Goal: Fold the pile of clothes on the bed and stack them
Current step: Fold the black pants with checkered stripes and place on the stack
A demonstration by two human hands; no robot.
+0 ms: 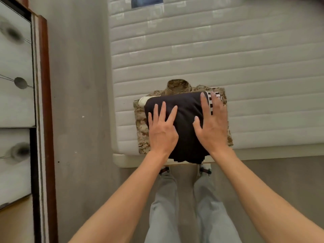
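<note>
I had my left hand [162,132] and right hand [213,127] flat, fingers straight, pressing the folded dark garment [185,120] atop the camouflage shirt [140,123] on the bed [228,58].

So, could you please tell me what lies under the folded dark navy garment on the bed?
A folded camouflage-print shirt lies at the bottom; a checkered piece and a cream edge peek out between. Both flat hands and the dark navy garment hide the rest.
</note>
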